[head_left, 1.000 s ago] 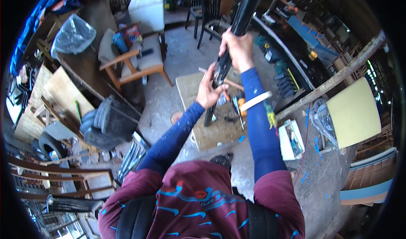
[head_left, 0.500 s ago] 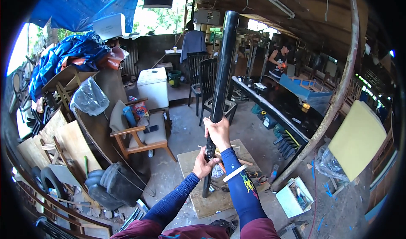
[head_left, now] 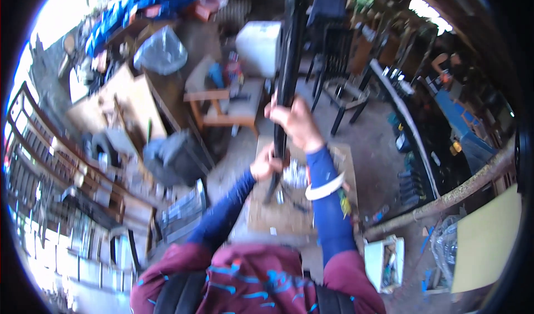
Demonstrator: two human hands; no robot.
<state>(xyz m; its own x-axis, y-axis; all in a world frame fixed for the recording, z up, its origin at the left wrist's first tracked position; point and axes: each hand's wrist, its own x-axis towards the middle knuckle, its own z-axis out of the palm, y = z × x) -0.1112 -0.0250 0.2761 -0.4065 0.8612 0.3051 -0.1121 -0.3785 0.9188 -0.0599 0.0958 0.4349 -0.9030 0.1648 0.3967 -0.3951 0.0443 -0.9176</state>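
Observation:
A long glossy black post (head_left: 291,47) stands upright in front of me, its top end cut off by the upper edge of the view. My right hand (head_left: 298,124) is closed around its middle. Lower down, my left hand (head_left: 266,162) grips the same post, thumb towards me. The post's lower end is over a low wooden work table (head_left: 278,219); blur hides whether it touches. A pale ring-shaped band (head_left: 325,188) sits around my right forearm. On the table, between my forearms, lies a blurred pile of small things.
Beyond the table stand a wooden armchair (head_left: 214,97) with things on its seat, a white cabinet (head_left: 257,47) and a black chair (head_left: 336,58). A long black table (head_left: 403,125), a slanting pole (head_left: 461,186) and a white bin (head_left: 384,264) are at right. Another person (head_left: 445,63) works far right.
The view has tipped downward and turned left, with blur, so more of my shirt shows. The post's top has left the picture. Both hands keep their hold on it.

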